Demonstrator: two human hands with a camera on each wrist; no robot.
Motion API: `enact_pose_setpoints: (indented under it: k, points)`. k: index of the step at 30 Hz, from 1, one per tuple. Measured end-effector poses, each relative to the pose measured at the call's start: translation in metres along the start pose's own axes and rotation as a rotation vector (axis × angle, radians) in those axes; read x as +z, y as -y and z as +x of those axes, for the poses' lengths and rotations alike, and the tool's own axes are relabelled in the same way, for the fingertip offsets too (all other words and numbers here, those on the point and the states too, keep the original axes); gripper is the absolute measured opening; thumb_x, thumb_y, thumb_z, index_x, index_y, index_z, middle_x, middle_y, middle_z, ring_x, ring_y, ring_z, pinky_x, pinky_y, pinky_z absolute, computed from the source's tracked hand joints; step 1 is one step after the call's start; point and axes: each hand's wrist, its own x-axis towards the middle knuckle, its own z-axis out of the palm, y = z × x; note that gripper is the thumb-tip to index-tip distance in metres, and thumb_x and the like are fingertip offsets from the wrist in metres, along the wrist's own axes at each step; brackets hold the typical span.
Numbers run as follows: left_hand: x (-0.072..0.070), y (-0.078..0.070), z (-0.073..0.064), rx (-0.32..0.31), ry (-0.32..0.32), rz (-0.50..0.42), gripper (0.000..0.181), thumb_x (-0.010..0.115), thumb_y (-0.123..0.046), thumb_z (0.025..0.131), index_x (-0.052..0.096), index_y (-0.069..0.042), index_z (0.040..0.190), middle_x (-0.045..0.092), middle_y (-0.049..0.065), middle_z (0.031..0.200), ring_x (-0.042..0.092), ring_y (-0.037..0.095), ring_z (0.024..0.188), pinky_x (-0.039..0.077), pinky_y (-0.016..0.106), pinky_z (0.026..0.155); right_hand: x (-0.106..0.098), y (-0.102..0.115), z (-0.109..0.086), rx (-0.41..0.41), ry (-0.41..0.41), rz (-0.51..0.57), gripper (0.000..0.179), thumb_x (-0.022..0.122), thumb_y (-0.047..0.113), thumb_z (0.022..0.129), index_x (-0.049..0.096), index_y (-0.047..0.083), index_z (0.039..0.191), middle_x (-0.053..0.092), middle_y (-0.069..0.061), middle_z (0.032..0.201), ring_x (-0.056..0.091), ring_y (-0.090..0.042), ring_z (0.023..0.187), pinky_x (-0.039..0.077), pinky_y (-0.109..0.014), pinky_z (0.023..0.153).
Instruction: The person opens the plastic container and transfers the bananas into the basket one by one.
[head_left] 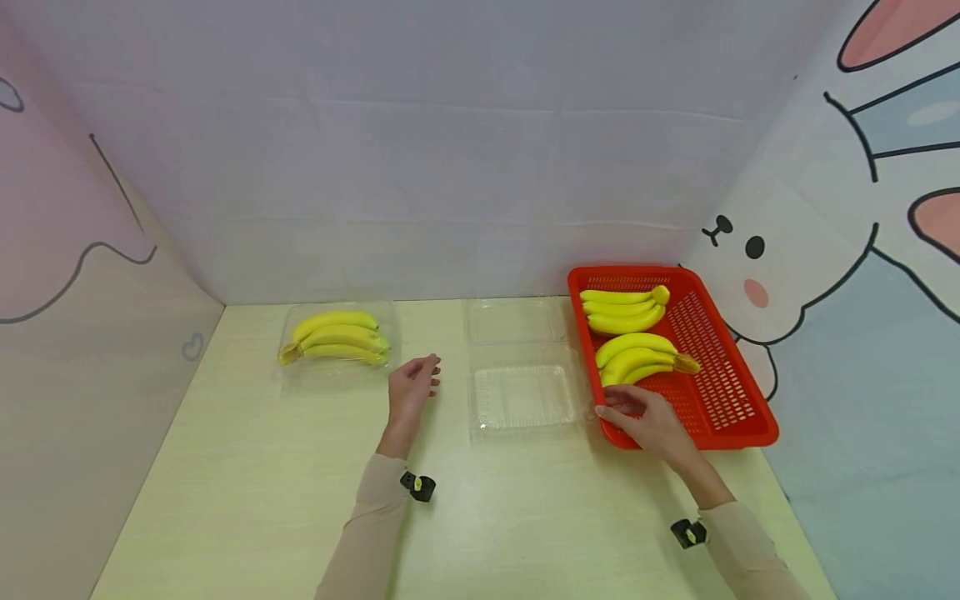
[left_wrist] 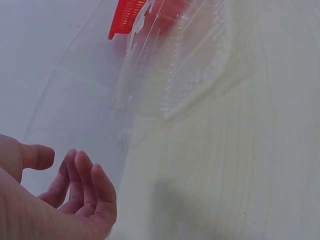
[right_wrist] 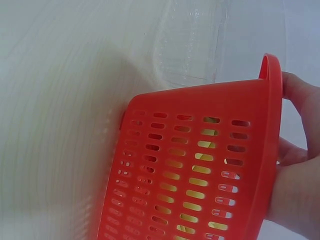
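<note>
My left hand hovers between two clear plastic clamshell boxes, its fingers loosely bent around nothing. In the left wrist view the same hand shows a gap between thumb and fingers. The middle clamshell lies unfolded, its two halves one behind the other. My right hand reaches over the near left corner of a red basket, beside the front banana bunch. In the right wrist view the basket rim hides the fingertips of this hand. Another banana bunch lies farther back.
At the left, a clear clamshell contains a bunch of bananas; whether its lid is closed is unclear. A pale wood table bears everything. Cloth walls stand behind it and on both sides.
</note>
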Motion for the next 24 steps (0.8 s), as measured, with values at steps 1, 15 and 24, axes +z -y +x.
enact_pose_setpoints:
  k: [1,15,24]
  points:
    - [-0.001,-0.001,0.000,-0.002,-0.002,0.002,0.036,0.064,-0.027,0.103,0.072,0.006,0.116,0.070,0.026,0.111,0.066,0.043,0.097,0.056,0.026,0.066,0.000,0.000,0.000,0.002,0.001,0.000,0.048,0.076,0.027,0.096,0.064,-0.003,0.131,0.071,-0.018,0.119,0.067,-0.029,0.100,0.056,-0.020,0.077]
    - [-0.023,-0.006,-0.002,-0.001,-0.036,-0.017,0.039,0.062,-0.030,0.104,0.072,0.005,0.117,0.069,0.024,0.110,0.066,0.040,0.096,0.057,0.026,0.067,-0.001,-0.003,0.001,-0.003,-0.001,0.010,0.047,0.076,0.026,0.096,0.064,-0.003,0.131,0.070,-0.018,0.119,0.067,-0.029,0.100,0.056,-0.020,0.077]
    - [-0.037,-0.007,-0.001,-0.026,-0.051,-0.030,0.040,0.061,-0.032,0.105,0.072,0.004,0.119,0.071,0.018,0.108,0.067,0.032,0.092,0.057,0.025,0.068,0.000,-0.002,0.000,-0.005,-0.001,0.005,0.048,0.076,0.027,0.096,0.064,-0.003,0.131,0.071,-0.018,0.118,0.067,-0.029,0.100,0.056,-0.020,0.077]
